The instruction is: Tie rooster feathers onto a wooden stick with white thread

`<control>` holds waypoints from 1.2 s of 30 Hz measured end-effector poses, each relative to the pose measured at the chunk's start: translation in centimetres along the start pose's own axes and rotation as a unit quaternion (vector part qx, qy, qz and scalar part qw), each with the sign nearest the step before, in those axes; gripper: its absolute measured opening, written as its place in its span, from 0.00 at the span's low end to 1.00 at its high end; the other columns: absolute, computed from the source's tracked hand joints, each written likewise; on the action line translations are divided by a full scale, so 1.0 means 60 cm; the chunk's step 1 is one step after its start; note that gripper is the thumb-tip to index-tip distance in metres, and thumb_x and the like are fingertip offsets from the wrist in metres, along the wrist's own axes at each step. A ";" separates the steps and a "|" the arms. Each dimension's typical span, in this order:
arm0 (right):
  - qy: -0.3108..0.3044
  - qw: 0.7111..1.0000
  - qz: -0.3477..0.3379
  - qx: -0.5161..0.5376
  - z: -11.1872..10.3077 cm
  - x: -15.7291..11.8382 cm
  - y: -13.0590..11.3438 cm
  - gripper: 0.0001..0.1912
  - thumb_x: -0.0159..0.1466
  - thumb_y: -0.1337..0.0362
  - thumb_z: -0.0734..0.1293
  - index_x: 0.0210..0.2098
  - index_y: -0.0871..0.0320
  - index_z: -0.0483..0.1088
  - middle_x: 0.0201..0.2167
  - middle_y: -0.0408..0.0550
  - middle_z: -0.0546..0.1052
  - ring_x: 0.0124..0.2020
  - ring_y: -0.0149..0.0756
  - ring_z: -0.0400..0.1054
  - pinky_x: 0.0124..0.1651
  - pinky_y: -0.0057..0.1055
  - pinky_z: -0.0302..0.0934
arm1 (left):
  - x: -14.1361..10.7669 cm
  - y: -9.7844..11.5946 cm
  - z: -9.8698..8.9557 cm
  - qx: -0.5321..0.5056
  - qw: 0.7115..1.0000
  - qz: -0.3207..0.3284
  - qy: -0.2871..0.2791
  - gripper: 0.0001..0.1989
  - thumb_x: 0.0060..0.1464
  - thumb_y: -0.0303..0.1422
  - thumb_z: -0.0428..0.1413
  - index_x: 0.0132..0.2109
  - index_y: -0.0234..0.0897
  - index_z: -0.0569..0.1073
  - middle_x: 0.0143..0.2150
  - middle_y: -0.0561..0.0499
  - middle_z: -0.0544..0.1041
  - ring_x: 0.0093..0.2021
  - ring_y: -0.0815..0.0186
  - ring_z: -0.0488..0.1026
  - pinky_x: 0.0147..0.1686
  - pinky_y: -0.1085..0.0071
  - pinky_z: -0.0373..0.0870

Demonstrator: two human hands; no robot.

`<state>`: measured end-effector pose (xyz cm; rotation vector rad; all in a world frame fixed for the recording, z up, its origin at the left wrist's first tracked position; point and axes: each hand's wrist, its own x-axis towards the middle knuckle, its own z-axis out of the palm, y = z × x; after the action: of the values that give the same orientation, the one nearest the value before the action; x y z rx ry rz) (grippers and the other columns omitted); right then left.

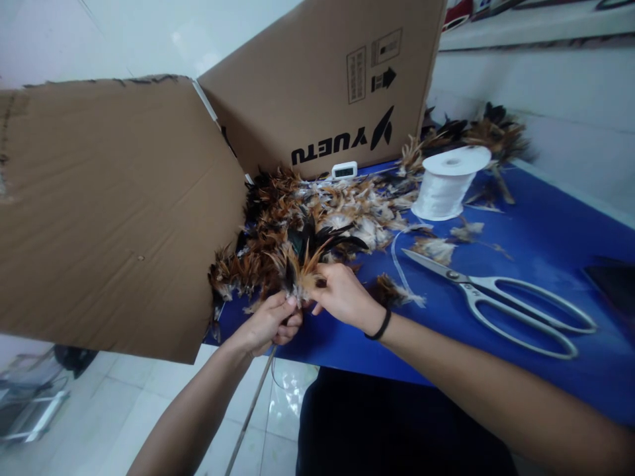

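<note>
Brown feathers (288, 264) stand bunched above the near edge of the table (540, 225), the left hand (270, 324) pinching their base; the right hand (344, 294) touches their right side, its grip unclear.

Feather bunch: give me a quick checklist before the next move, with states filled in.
1. Left hand closed at the base of the feather bunch: ok.
2. Right hand at the bunch: ok, fingers against its right side.
3. Bunch secured to the stick: cannot tell, fingers hide the join.
4. Scissors clear of both hands: ok, lying on the table.
5. Spool on the table: ok.
6. Ribbon tidy: not ok, a loose length trails beside the scissors.
</note>
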<state>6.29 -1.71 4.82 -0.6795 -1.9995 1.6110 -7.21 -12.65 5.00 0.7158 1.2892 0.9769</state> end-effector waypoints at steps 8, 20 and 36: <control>0.012 0.999 -0.037 0.006 0.005 0.010 0.026 0.03 0.53 0.71 0.62 0.25 0.61 0.67 0.18 0.42 0.73 0.16 0.26 0.64 0.18 0.21 0.57 | 0.002 -0.008 0.001 0.023 0.999 0.006 0.023 0.16 0.55 0.45 0.53 0.39 0.36 0.63 0.24 0.60 0.55 0.16 0.80 0.46 0.15 0.83 0.37; 0.239 0.948 -0.139 -0.159 -0.004 -0.053 0.042 0.11 0.59 0.66 0.64 0.43 0.56 0.67 0.44 0.52 0.72 0.48 0.42 0.65 0.52 0.43 0.59 | 0.003 -0.021 -0.001 -0.027 0.995 0.056 0.072 0.21 0.51 0.47 0.56 0.29 0.38 0.55 0.21 0.61 0.54 0.16 0.80 0.44 0.13 0.82 0.37; 0.112 0.983 -0.040 0.139 0.066 -0.056 0.051 0.09 0.55 0.65 0.66 0.20 0.58 0.64 0.20 0.39 0.66 0.24 0.28 0.58 0.29 0.25 0.53 | -0.020 -0.052 0.008 0.089 0.992 0.060 0.069 0.21 0.54 0.51 0.51 0.31 0.37 0.57 0.22 0.59 0.55 0.17 0.79 0.49 0.15 0.80 0.44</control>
<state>6.53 -6.23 0.87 -0.6343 -1.5843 1.6445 -6.15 -15.06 2.87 0.8837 1.4807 1.0328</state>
